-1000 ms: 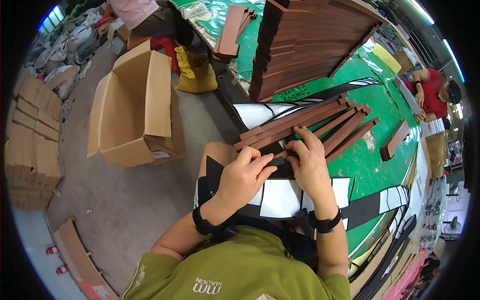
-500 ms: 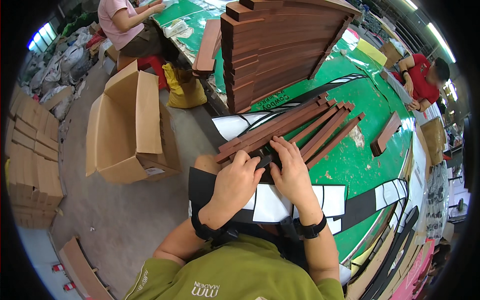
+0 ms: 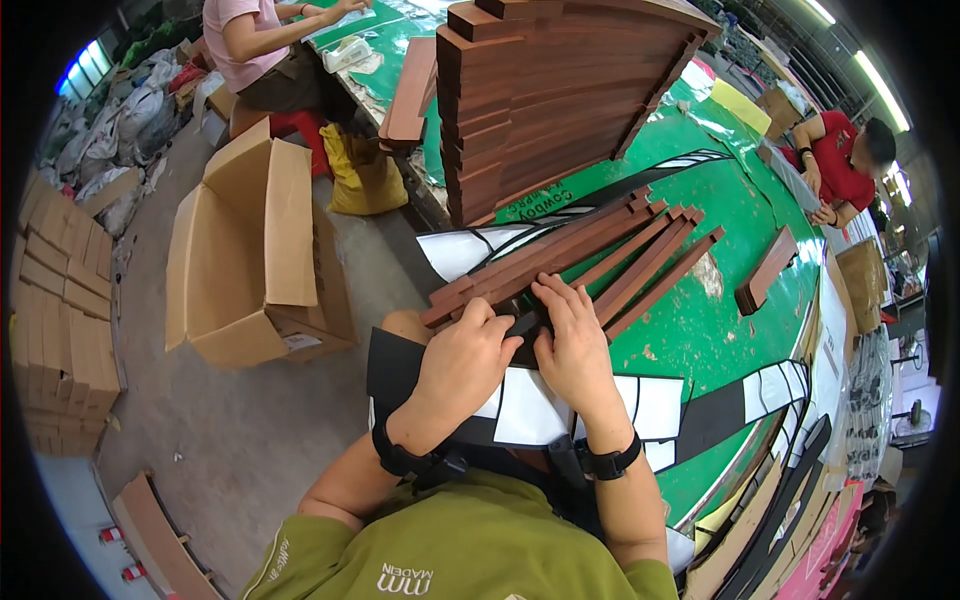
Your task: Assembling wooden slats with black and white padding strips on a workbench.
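My left hand (image 3: 462,362) is closed on a small black strip (image 3: 524,322), pinched between thumb and fingers. At the strip's other end, my right hand (image 3: 578,350) has its fingers curved down over it, thumb bent in on the near side. Just beyond both hands, reddish-brown slats (image 3: 545,255) lie fanned out on the green table (image 3: 740,350). The near ends of some slats are hidden behind my fingers. Below my wrists lies a black sheet (image 3: 395,372) with white backing panels (image 3: 535,408).
A tall stack of brown slats (image 3: 560,110) stands at the table's far side. One loose brown piece (image 3: 768,272) lies to the right. An open cardboard box (image 3: 235,270) and yellow sack (image 3: 365,180) stand on the floor at left. Two people sit farther off.
My hands stay at the same spot with the black strip, shifting only slightly. The whole view has moved a little. At upper left, the person in pink has moved a hand.
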### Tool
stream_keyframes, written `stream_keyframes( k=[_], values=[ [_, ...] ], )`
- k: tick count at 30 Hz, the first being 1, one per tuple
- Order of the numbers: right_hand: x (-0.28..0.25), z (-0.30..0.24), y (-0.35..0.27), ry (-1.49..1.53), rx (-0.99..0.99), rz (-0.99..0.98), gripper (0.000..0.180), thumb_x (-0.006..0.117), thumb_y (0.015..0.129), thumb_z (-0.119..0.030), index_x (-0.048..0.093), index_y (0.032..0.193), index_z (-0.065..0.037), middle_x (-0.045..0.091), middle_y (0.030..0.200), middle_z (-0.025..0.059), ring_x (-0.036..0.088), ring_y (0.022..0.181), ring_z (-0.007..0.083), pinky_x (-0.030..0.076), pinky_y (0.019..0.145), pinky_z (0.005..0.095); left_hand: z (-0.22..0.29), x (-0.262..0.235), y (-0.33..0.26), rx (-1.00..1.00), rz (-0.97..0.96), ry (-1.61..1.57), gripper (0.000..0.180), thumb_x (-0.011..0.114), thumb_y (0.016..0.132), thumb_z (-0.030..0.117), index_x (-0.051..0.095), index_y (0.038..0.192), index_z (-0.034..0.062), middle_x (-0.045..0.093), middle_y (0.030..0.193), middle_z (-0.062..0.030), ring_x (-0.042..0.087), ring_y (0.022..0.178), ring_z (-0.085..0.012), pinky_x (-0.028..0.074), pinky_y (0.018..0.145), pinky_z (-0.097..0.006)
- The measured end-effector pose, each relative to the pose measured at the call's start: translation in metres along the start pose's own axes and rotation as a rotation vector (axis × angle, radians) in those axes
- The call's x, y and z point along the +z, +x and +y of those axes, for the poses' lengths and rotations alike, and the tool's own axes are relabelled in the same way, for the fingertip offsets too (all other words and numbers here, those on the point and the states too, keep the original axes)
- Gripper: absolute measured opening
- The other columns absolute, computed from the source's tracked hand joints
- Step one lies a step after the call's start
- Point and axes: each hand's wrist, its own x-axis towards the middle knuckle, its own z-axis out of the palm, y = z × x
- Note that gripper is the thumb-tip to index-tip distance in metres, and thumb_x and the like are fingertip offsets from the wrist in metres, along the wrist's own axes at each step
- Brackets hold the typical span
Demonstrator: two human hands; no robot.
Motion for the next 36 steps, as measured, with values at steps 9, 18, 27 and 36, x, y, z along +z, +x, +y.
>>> stream_keyframes(
  k=[9,18,27,36],
  values=[
    [0.002,0.0,0.0,0.006,0.013,0.009,0.053,0.057,0.076,0.008,0.057,0.129,0.002,0.057,0.135,0.0198,0.051,0.132,0.0395,0.035,0.116,0.0538,0.001,0.004,0.002,0.004,0.004,0.028,0.024,0.078,0.081,0.012,0.07,0.101,0.0006,0.059,0.095,-0.0103,0.066,0.077,-0.0302,0.055,0.067,-0.039],
    [-0.002,0.002,-0.009,0.003,-0.044,0.041,0.039,0.062,0.075,0.008,0.076,0.107,-0.011,0.066,0.119,0.0151,0.056,0.129,0.0371,0.037,0.115,0.0576,-0.003,0.005,-0.002,-0.013,-0.013,0.019,0.029,0.08,0.082,0.015,0.069,0.105,0.0012,0.059,0.098,-0.0097,0.066,0.077,-0.0305,0.055,0.067,-0.039],
    [0.003,0.002,-0.005,0.008,-0.015,0.074,0.038,0.064,0.073,0.01,0.075,0.103,-0.01,0.066,0.117,0.014,0.057,0.127,0.0366,0.038,0.114,0.0566,-0.01,0.009,-0.016,-0.001,0.129,-0.051,0.032,0.081,0.081,0.016,0.067,0.104,0.0001,0.061,0.097,-0.01,0.066,0.075,-0.0293,0.055,0.065,-0.037],
    [0.004,0.004,-0.008,0.0,-0.028,0.061,0.038,0.064,0.074,0.009,0.075,0.105,-0.011,0.065,0.118,0.0134,0.057,0.127,0.0365,0.038,0.114,0.0567,-0.012,0.014,-0.015,0.049,0.162,-0.081,0.023,0.077,0.08,0.007,0.065,0.099,0.0019,0.06,0.095,-0.0106,0.065,0.074,-0.0306,0.054,0.063,-0.038]
  ],
)
